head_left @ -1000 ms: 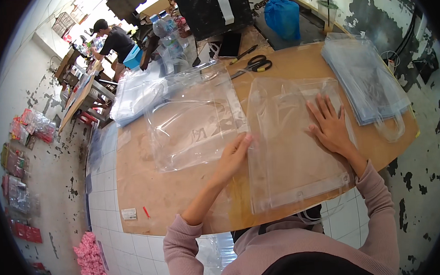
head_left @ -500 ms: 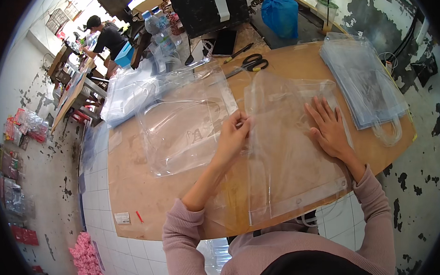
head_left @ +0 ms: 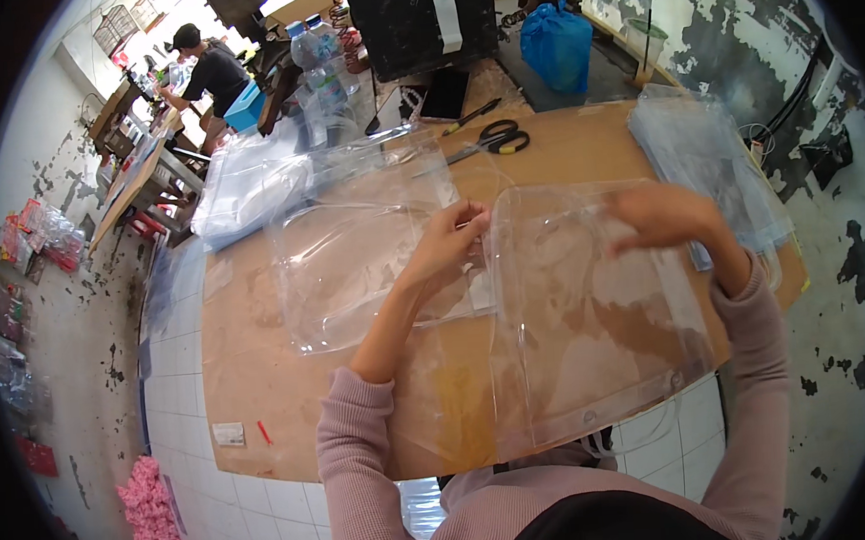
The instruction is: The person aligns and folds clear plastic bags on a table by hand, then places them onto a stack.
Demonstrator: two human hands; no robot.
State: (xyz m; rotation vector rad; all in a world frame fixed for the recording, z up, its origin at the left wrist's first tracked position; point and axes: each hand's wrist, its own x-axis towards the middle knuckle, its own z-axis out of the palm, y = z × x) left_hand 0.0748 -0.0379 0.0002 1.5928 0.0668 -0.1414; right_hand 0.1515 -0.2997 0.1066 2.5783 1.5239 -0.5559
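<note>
A clear plastic bag [head_left: 602, 339] lies flat on the brown-covered table before me, its buttons and thin handle loop at the near edge. My left hand [head_left: 448, 245] is closed in a pinch on the bag's upper left edge. Above the bag's upper right part is my right hand [head_left: 666, 217], smeared by motion; its fingers cannot be made out clearly. To the left lies a second clear plastic bag [head_left: 350, 274], reaching under my left hand. At the far right, a stack of clear bags [head_left: 705, 158] lies partly behind my right arm.
Scissors [head_left: 500, 139] and a cutter knife [head_left: 471, 117] lie beyond the bags, near a phone [head_left: 444, 95]. Folded clear plastic [head_left: 252, 187] is piled far left. Behind stand water bottles [head_left: 320, 70], a black box [head_left: 410, 27] and a blue plastic bag [head_left: 556, 50]. Another person [head_left: 217, 78] works farther off.
My right hand has lifted from lying flat on the bag and moved up, now blurred. My left hand keeps its pinch at the edge. The bag's top edge has shifted nearer me.
</note>
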